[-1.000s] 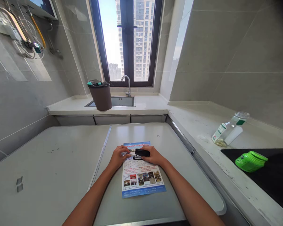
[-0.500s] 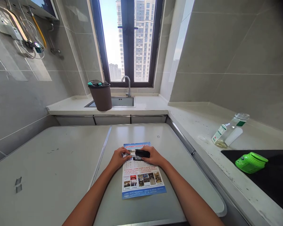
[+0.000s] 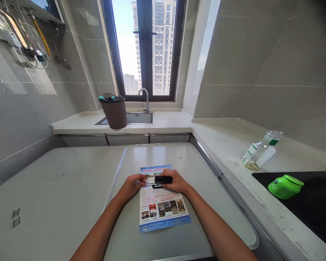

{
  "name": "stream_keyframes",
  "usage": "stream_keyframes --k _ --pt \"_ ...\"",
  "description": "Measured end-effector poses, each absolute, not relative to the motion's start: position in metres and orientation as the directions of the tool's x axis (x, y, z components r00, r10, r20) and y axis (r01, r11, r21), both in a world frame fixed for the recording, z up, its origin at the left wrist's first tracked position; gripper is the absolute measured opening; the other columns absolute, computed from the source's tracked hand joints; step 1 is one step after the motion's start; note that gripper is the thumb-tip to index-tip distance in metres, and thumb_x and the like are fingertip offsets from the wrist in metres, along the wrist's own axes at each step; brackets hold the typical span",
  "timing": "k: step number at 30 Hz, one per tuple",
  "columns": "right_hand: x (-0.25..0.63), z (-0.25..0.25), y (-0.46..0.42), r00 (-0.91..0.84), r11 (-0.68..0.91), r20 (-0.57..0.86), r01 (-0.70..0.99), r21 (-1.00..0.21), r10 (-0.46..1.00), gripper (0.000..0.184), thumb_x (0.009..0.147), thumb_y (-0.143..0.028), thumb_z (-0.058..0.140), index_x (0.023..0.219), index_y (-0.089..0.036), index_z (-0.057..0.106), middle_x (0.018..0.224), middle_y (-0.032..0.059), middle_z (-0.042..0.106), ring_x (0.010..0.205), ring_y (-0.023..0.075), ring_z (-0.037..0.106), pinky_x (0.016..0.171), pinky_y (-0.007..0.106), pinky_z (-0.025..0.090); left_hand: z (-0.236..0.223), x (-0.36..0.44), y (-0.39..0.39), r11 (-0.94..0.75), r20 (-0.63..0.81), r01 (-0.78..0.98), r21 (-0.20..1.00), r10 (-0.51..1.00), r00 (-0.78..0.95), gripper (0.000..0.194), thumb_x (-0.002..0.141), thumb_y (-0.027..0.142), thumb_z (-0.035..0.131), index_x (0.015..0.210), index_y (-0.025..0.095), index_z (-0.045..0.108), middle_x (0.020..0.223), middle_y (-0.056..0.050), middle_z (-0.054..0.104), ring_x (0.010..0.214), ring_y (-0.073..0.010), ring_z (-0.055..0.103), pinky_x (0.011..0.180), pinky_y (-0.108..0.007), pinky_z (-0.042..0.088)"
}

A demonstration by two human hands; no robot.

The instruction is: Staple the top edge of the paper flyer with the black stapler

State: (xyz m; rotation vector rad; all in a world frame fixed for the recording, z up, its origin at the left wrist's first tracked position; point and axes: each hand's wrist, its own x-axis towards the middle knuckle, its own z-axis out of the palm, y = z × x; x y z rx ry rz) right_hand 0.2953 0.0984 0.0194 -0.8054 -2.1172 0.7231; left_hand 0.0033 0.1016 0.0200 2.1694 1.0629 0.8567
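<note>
A black and silver stapler lies over the upper part of a printed flyer. My right hand is closed around the stapler's black body. My left hand pinches at the silver metal part that sticks out of the stapler's left end. What exactly the left fingertips hold is too small to make out clearly. The flyer, with blue borders and rows of photos, lies flat on the pale table under both hands.
Two small grey strips lie at the table's left. On the right counter stand a tilted-looking clear bottle and a green jar on a black panel. A brown bin stands by the sink.
My left hand has shifted left, and more of the stapler's silver part shows between the hands. My right hand keeps its grip on the black body. The view has turned slightly.
</note>
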Motion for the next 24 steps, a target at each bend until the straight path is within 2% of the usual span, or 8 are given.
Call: stream_keyframes --k 4,9,12,16,18,20,22,24 --pt "0.285 0.022 0.093 -0.559 0.687 0.489 0.217 -0.693 0.670 0.036 0.075 -0.039 0.080 0.107 -0.022 0.075 0.089 0.0038 0.070 0.083 0.0208 0.062 0.076 0.032 0.046 0.020 0.021 0.093 -0.555 0.340 0.416 0.721 0.806 0.484 0.021 0.081 0.018 0.073 0.099 0.023 0.064 0.090 0.002 0.069 0.083 -0.0177 0.062 0.084 -0.032 0.048" --pt "0.269 0.021 0.085 -0.622 0.723 0.455 0.278 -0.632 0.637 0.030 0.074 -0.043 0.083 0.095 -0.024 0.077 0.078 0.0011 0.068 0.076 0.0190 0.061 0.074 0.030 0.045 0.020 0.029 0.089 -0.645 0.314 0.436 0.627 0.722 0.617 0.014 0.081 0.023 0.076 0.091 0.022 0.066 0.089 -0.001 0.069 0.086 -0.0203 0.060 0.084 -0.033 0.047" --pt "0.271 0.024 0.086 -0.588 0.692 0.434 0.329 -0.643 0.683 0.034 0.073 -0.043 0.085 0.100 -0.025 0.077 0.085 0.0017 0.072 0.082 0.0201 0.064 0.077 0.031 0.047 0.018 0.022 0.098 -0.671 0.371 0.471 0.573 0.725 0.581 0.022 0.083 0.028 0.076 0.104 0.025 0.070 0.099 -0.004 0.072 0.098 -0.0248 0.061 0.091 -0.038 0.047" --pt "0.295 0.025 0.098 -0.302 0.509 0.410 0.469 -0.722 0.860 0.036 0.077 -0.039 0.083 0.110 -0.026 0.076 0.101 0.0037 0.076 0.091 0.0230 0.069 0.084 0.035 0.051 0.005 0.010 0.116 -0.583 0.438 0.657 0.478 0.806 0.397 0.029 0.093 0.034 0.062 0.120 0.027 0.070 0.126 -0.009 0.069 0.119 -0.0315 0.057 0.104 -0.048 0.043" --pt "0.313 0.023 0.108 -0.076 0.389 0.418 0.542 -0.745 0.905 0.035 0.079 -0.036 0.080 0.112 -0.025 0.076 0.106 0.0052 0.076 0.094 0.0249 0.069 0.087 0.038 0.052 -0.004 0.008 0.122 -0.491 0.395 0.756 0.433 0.857 0.330 0.038 0.095 0.036 0.058 0.131 0.026 0.066 0.142 -0.013 0.061 0.132 -0.0359 0.051 0.109 -0.055 0.038" --pt "0.330 0.020 0.115 0.102 0.306 0.459 0.615 -0.727 0.883 0.035 0.081 -0.031 0.076 0.116 -0.025 0.075 0.110 0.0059 0.076 0.101 0.0264 0.067 0.093 0.040 0.050 -0.012 0.008 0.125 -0.435 0.330 0.807 0.400 0.889 0.316 0.044 0.096 0.035 0.054 0.137 0.024 0.061 0.152 -0.016 0.052 0.141 -0.0384 0.043 0.113 -0.062 0.031" --pt "0.343 0.017 0.120 0.181 0.244 0.496 0.699 -0.672 0.849 0.039 0.084 -0.024 0.071 0.123 -0.027 0.072 0.111 0.0051 0.076 0.106 0.0270 0.063 0.096 0.041 0.048 -0.016 0.008 0.126 -0.433 0.284 0.812 0.392 0.896 0.341 0.041 0.097 0.031 0.051 0.135 0.024 0.063 0.153 -0.016 0.050 0.144 -0.0377 0.041 0.115 -0.067 0.024" --pt "0.351 0.014 0.123 0.189 0.189 0.501 0.770 -0.610 0.845 0.045 0.085 -0.019 0.067 0.129 -0.029 0.069 0.111 0.0043 0.075 0.107 0.0272 0.061 0.096 0.040 0.046 -0.016 0.007 0.126 -0.458 0.275 0.783 0.421 0.887 0.371 0.037 0.096 0.028 0.051 0.130 0.025 0.065 0.150 -0.014 0.054 0.140 -0.0352 0.047 0.116 -0.069 0.022"
